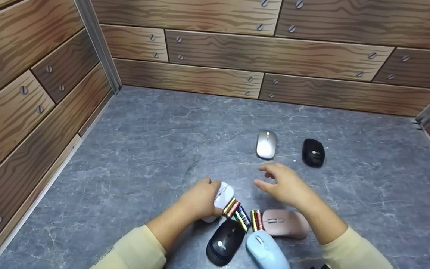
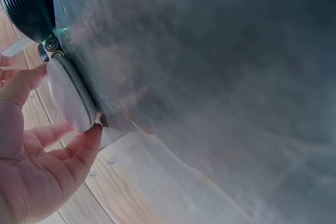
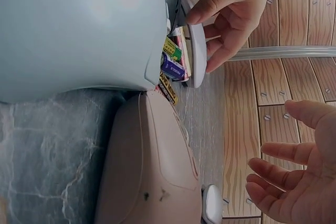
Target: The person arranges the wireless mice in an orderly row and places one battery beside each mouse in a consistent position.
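My left hand (image 1: pixel 200 198) holds a white computer mouse (image 1: pixel 224 195) by its two ends or sides, the thumb on one side and the fingers on the other. In the left wrist view that white mouse (image 2: pixel 71 95) sits between thumb and fingertips. Against it lie several AA-type batteries (image 1: pixel 231 208) in red, gold, green and blue. My right hand (image 1: pixel 284 185) hovers with fingers spread and nothing in them, above and beyond a pink mouse (image 1: pixel 286 223). Beside the batteries rest a black mouse (image 1: pixel 225 243) and a light blue mouse (image 1: pixel 267 249).
A silver mouse (image 1: pixel 266 144) and a second black mouse (image 1: pixel 313 152) lie farther back on the grey marbled surface (image 1: pixel 144 149). Wood-patterned walls (image 1: pixel 215 48) stand at the back and left, with metal corner posts (image 1: pixel 101 45).
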### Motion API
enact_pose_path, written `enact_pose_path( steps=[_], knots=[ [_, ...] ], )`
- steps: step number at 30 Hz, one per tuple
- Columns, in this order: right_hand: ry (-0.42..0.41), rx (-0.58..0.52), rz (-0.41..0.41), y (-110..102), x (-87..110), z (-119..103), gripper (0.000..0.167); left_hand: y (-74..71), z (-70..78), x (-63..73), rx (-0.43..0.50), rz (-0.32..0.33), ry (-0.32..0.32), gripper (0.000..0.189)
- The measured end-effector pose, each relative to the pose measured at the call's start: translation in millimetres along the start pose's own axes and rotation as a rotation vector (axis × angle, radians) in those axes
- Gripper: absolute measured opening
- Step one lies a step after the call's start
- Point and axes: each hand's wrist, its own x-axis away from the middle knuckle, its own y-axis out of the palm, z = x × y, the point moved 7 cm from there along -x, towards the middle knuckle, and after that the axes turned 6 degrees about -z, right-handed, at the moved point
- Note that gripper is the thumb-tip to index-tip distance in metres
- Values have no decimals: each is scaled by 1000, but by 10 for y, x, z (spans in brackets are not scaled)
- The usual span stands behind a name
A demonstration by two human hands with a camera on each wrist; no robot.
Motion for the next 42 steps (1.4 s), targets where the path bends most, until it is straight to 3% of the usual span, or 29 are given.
enact_pose_path(
  steps=[11,23,42],
  knots=[
    [17,-21,-5,12,-2,29,46,-41,-35,-39,-50,27,-53,61],
    [39,-23,-9,12,-21,73,46,-52,-51,-51,-71,27,-172,64],
    [42,3,9,-96,-173,176,43,-222,-30,-195,-75,60,-193,51]
  ],
)
